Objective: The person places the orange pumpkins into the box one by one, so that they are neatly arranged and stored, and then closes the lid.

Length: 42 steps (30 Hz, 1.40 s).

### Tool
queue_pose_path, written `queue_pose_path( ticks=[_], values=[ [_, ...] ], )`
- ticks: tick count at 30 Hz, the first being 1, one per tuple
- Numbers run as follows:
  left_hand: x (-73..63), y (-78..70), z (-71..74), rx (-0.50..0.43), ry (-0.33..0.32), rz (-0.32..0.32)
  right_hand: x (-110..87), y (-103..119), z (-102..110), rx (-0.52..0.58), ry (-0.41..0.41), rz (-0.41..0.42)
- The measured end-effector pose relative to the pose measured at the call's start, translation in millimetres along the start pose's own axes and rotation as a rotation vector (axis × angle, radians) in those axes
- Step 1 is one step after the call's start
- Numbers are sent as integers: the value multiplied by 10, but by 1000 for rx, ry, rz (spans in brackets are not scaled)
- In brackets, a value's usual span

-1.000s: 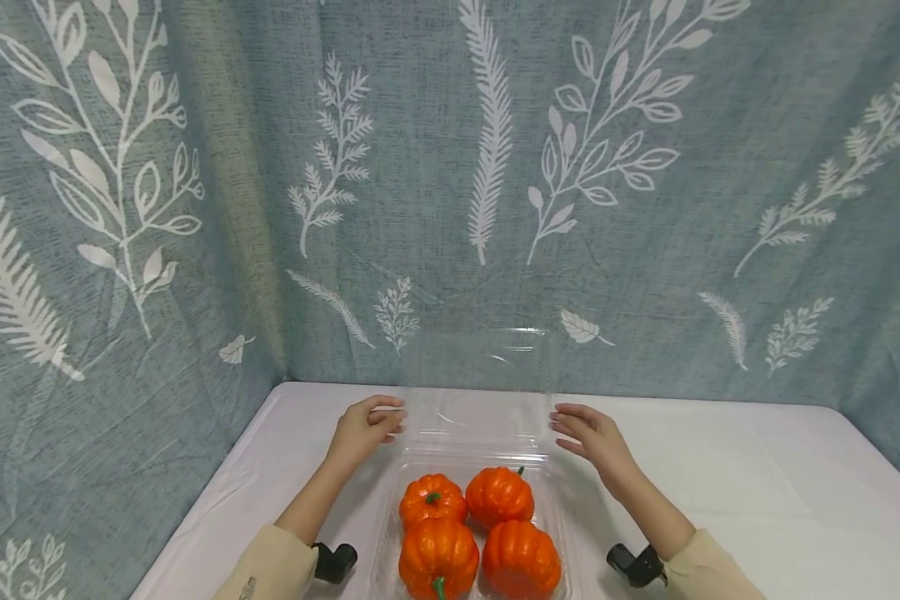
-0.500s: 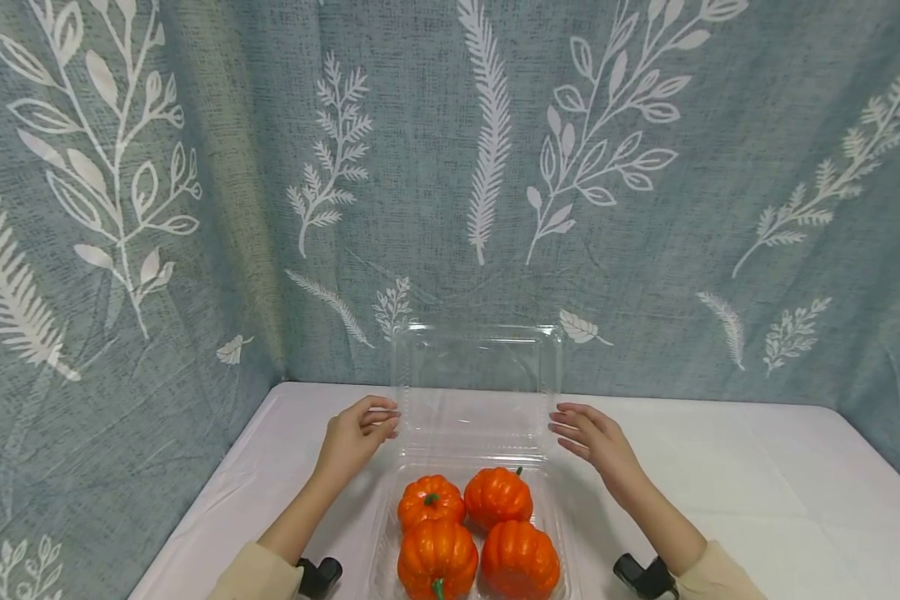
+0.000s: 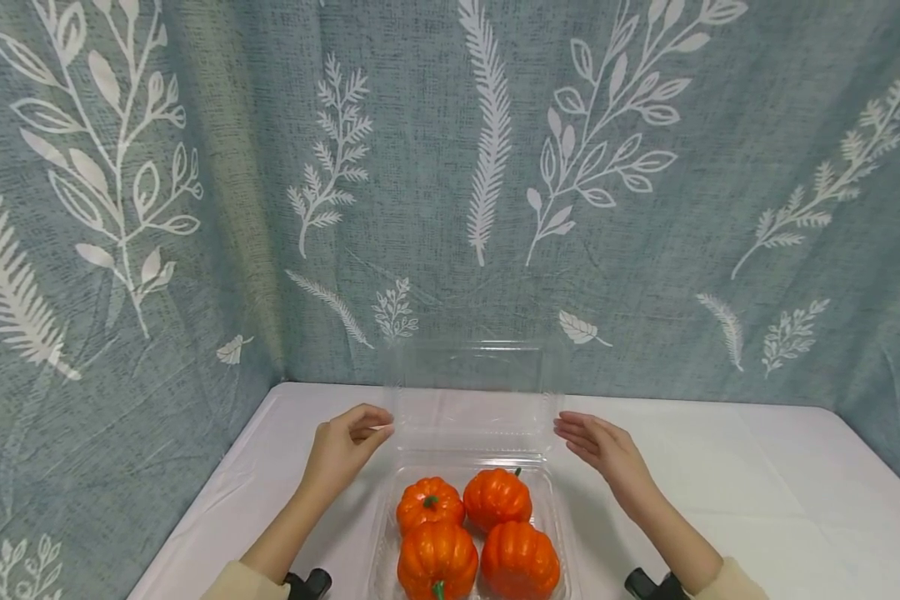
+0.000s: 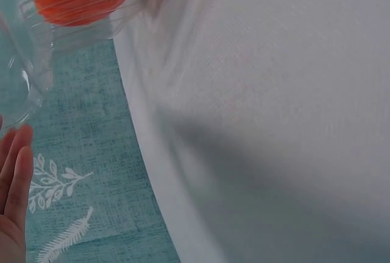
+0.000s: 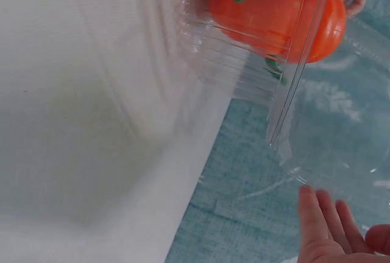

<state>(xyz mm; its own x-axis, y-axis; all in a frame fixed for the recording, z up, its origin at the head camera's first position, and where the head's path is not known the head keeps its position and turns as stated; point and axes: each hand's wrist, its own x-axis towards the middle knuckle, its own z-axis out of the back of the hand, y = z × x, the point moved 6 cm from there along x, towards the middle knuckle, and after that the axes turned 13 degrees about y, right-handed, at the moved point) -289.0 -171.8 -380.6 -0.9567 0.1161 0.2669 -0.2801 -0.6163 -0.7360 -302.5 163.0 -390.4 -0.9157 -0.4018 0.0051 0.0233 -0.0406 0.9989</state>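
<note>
A clear plastic clamshell box [image 3: 381,542] lies unfolded on the table with several orange pumpkins in its base, among them a front left pumpkin [image 3: 437,557] and a back right pumpkin [image 3: 497,498]. Its clear lid [image 3: 474,408] stands raised at the back. At the lid's left edge is my left hand [image 3: 341,446], fingertips right beside the plastic; the left wrist view shows its fingers [image 4: 21,175] nearly straight. My right hand [image 3: 607,454] is at the lid's right edge, fingers extended together. In the right wrist view those fingertips [image 5: 306,196] reach the lid's edge.
A white cloth covers the table [image 3: 720,475]. Behind it and on the left hangs a blue-green curtain [image 3: 420,167] with white leaf prints. Black wrist mounts [image 3: 311,583] show at the bottom, below both forearms.
Both hands have shifted slightly outward and toward the front. The lid's tilt has changed; its far edge first rose in the head view, then dropped lower. The pumpkins have stayed put.
</note>
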Motion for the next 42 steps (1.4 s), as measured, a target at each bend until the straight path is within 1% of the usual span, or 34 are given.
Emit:
queue_pose_path(
  ticks=[5,8,12,15,18,23,25,27,29,31,32,34,35,37,39,42],
  values=[
    [-71,-70,47,60,-15,-52,-55,13,0,-31,16,0],
    [-121,-109,71,100,-20,-96,-92,14,3,-45,16,-10],
    [-186,-132,100,138,-42,-153,-147,21,4,-81,14,-14],
    [-232,-142,118,159,-45,-184,-189,24,5,-103,16,-17],
    [-272,-133,132,169,-8,-185,-225,27,-3,-113,19,-23],
    [-343,-117,138,159,107,-181,-292,8,-14,-113,9,-52],
    [-381,-129,131,168,139,-196,-324,-8,-6,-129,-11,-69],
    [-422,-155,132,188,145,-210,-361,-30,2,-159,-36,-93],
    [-460,-179,132,196,134,-218,-397,-47,10,-195,-52,-105],
    [-496,-196,134,191,123,-199,-427,-49,3,-229,-36,-90],
    [-515,-196,132,185,123,-178,-443,-49,-8,-240,-17,-81],
    [-550,-181,121,160,135,-129,-473,-41,-40,-267,39,-34],
    [-572,-177,115,142,149,-105,-491,-33,-58,-286,67,-12],
    [-620,-173,99,110,183,-76,-529,-33,-92,-326,103,5],
    [-670,-173,80,69,230,-49,-573,-49,-117,-367,114,-2],
    [-756,-180,40,26,309,-18,-635,-91,-137,-382,109,-48]
  ],
)
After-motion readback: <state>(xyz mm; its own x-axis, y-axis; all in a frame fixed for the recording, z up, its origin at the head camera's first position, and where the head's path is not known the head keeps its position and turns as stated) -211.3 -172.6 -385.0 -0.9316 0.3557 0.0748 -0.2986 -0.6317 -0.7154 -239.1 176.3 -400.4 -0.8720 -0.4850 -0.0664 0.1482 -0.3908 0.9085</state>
